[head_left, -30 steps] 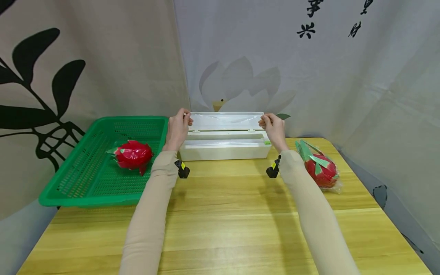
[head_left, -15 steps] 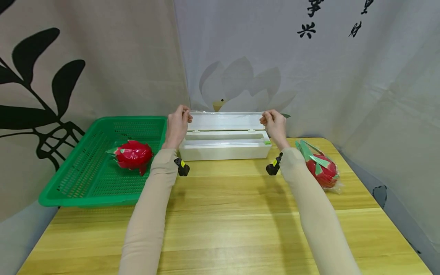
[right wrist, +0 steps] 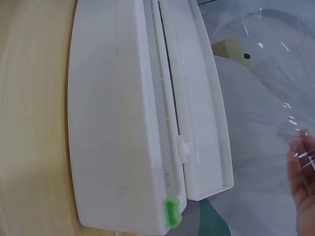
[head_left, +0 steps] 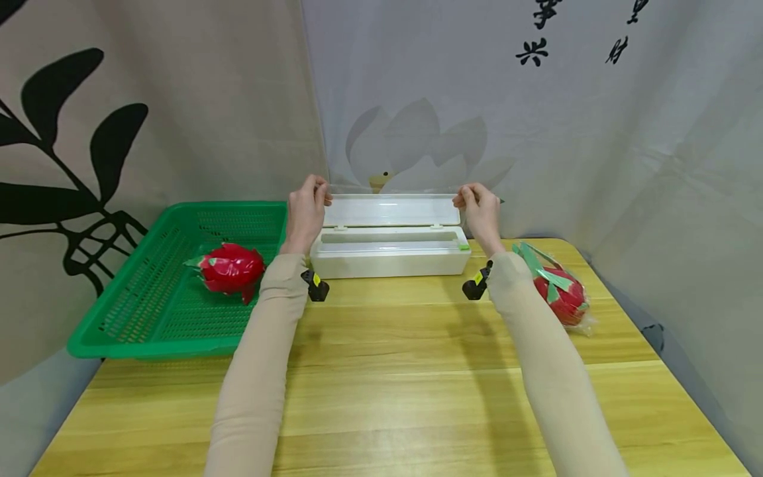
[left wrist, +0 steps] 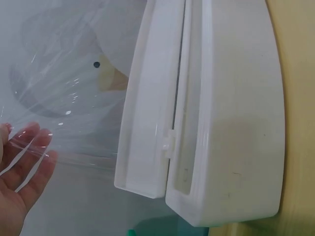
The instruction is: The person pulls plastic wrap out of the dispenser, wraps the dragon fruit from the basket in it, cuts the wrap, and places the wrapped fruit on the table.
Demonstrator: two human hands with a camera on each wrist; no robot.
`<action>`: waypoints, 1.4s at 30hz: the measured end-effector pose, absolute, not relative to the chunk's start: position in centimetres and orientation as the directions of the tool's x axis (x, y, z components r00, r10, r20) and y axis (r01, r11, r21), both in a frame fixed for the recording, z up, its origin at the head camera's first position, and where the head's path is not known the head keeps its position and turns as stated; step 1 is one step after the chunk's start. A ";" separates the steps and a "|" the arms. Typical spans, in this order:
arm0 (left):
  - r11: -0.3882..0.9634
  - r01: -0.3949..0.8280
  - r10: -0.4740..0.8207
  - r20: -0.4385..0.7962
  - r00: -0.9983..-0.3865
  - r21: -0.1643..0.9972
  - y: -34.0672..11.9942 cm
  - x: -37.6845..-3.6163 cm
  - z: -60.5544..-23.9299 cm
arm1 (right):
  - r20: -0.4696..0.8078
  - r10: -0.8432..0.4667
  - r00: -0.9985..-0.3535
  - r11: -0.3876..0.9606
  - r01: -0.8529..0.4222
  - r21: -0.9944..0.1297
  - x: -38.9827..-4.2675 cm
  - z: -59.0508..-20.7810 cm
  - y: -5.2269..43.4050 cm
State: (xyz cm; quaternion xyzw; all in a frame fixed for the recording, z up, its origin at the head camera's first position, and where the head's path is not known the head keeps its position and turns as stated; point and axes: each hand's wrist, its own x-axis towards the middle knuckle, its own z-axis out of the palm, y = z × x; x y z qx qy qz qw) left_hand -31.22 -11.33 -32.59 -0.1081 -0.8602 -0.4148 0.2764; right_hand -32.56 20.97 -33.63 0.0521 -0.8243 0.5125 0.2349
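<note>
A white cling film dispenser [head_left: 390, 264] stands at the back of the table, its lid [head_left: 393, 211] tipped back. Clear cling film [left wrist: 74, 98] stretches up behind and above the lid, lightly creased in both wrist views. My left hand [head_left: 306, 211] pinches the film's left corner between thumb and fingers. At the right corner, my right hand [head_left: 481, 212] pinches it too. Both hands are raised at the dispenser's two ends, level with the lid's top edge. A green slider [right wrist: 172, 212] sits at the dispenser's right end.
A green perforated basket [head_left: 149, 348] on the left holds a shiny red dragon fruit [head_left: 231, 270]. Another dragon fruit [head_left: 563, 298], in clear wrap, lies right of my right forearm. A printed curtain [head_left: 417, 79] hangs close behind the wooden table [head_left: 393, 397].
Both hands have risen a little and moved slightly away. The cling film, formerly in front of the lid, has come up with them above the lid's top edge.
</note>
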 end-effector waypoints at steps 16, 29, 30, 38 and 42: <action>0.640 0.404 -0.080 0.579 -0.811 0.654 -11.3 -31.1 -31.2 | 0.479 0.156 -0.864 0.446 -0.371 -0.815 -32.6 -32.4 21.2; 0.627 0.417 -0.090 0.592 -0.801 0.658 -11.3 -31.0 -30.4 | 0.520 0.189 -0.833 0.439 -0.402 -0.804 -32.7 -31.1 20.8; 0.626 0.417 -0.093 0.594 -0.799 0.659 -11.3 -31.0 -30.4 | 0.521 0.191 -0.832 0.437 -0.403 -0.804 -32.7 -31.1 20.8; 0.616 0.417 -0.108 0.596 -0.796 0.669 -11.3 -30.8 -29.8 | 0.539 0.205 -0.817 0.439 -0.416 -0.797 -32.5 -30.4 20.6; 0.615 0.423 -0.110 0.604 -0.790 0.666 -11.3 -30.7 -29.5 | 0.539 0.212 -0.815 0.444 -0.411 -0.796 -32.3 -30.0 20.5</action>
